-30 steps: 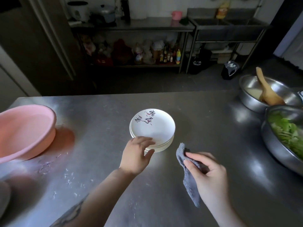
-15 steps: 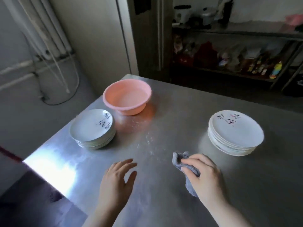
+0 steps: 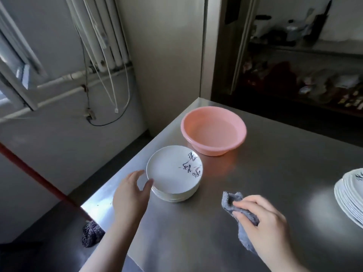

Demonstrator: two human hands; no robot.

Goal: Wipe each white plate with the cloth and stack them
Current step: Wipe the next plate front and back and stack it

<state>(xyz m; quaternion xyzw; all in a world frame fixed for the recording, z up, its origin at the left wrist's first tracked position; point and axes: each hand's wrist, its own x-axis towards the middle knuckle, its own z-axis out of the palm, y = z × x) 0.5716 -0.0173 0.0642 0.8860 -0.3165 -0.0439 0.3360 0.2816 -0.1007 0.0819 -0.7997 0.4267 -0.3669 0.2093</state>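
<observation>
My left hand (image 3: 130,195) is at the near edge of the stack of white plates (image 3: 173,174) by the table's left side, fingers spread and loosely curved, thumb tip at the rim of the top plate, nothing lifted yet. My right hand (image 3: 264,222) pinches the grey cloth (image 3: 231,201) under curled fingers, resting on the steel table (image 3: 275,173), well apart from that stack. A second stack (image 3: 351,195) sits at the far right. I read this as mid-task: one pile probably wiped, the other waiting, but I can't tell which from here. The pink basin (image 3: 214,132) stands just behind the left stack. The right stack is cut off by the frame edge, so no counting plates there. The writing on the top plate is too small to read, and the shelves behind are dark and blurred.
</observation>
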